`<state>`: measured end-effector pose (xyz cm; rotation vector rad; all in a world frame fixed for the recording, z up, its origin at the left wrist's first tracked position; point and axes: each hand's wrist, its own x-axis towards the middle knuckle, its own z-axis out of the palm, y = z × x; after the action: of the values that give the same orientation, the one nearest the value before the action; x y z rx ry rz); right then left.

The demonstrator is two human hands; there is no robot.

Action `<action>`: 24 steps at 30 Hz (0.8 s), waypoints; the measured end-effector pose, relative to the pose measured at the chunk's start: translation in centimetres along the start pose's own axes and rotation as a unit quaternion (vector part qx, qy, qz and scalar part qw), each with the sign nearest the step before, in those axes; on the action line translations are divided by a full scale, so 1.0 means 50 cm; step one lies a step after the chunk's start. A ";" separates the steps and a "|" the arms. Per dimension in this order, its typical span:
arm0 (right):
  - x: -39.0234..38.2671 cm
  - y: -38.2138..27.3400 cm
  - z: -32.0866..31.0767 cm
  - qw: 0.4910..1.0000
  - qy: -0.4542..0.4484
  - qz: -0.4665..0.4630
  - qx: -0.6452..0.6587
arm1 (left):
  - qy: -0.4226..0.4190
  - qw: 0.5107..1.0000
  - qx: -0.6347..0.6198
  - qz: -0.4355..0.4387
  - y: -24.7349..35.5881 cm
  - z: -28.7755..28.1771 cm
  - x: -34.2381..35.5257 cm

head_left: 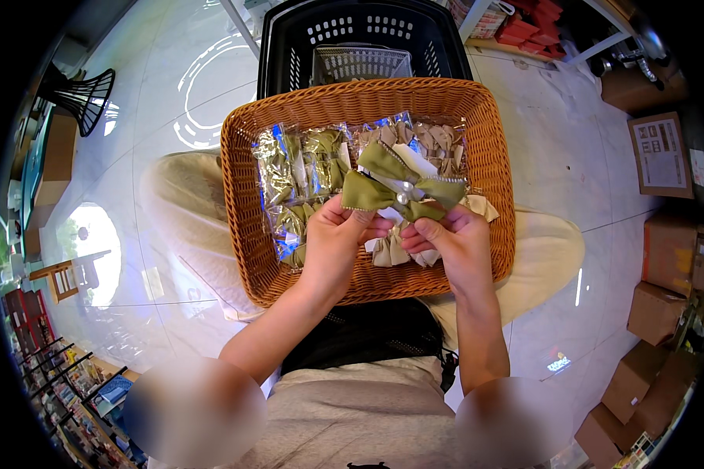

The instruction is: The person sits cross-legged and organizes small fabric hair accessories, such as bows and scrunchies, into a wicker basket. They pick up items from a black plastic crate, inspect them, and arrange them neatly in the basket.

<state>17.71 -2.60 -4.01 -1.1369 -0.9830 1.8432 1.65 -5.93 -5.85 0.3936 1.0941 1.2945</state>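
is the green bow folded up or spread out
Spread out. The green bow has its loops fanned around a pearly centre, held by the left hand and right hand over the wicker basket.

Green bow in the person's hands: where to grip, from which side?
Probably pinch the green bow at its lower edge, coming from the person's side, as the left hand and right hand do. Its loops flare outward and look soft; pearl-like beads sit at the centre, so an edge pinch should leave them clear.
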 end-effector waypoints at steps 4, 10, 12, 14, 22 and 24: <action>0.001 0.013 0.002 0.999 0.008 -0.006 0.046 | -0.010 1.000 -0.019 0.005 0.001 0.001 0.000; 0.001 0.005 0.003 0.999 0.005 -0.022 0.039 | -0.004 0.999 -0.033 0.006 0.003 0.009 -0.001; 0.002 0.006 0.000 0.999 0.000 -0.011 0.043 | -0.004 0.999 -0.037 0.006 0.002 0.008 0.000; 0.006 0.009 -0.003 0.999 -0.009 -0.007 0.052 | -0.010 0.999 -0.039 0.009 0.003 0.007 0.000; 0.012 0.028 -0.010 0.994 0.085 -0.035 0.057 | -0.112 0.989 0.068 -0.075 0.021 -0.024 -0.030; 0.009 0.023 -0.009 0.984 0.124 -0.034 0.122 | -0.148 0.980 0.117 -0.071 0.031 -0.050 -0.042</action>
<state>17.73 -2.59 -5.35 -1.1344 -0.6276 1.6673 -1.07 -8.20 -4.95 0.6504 1.0035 0.9484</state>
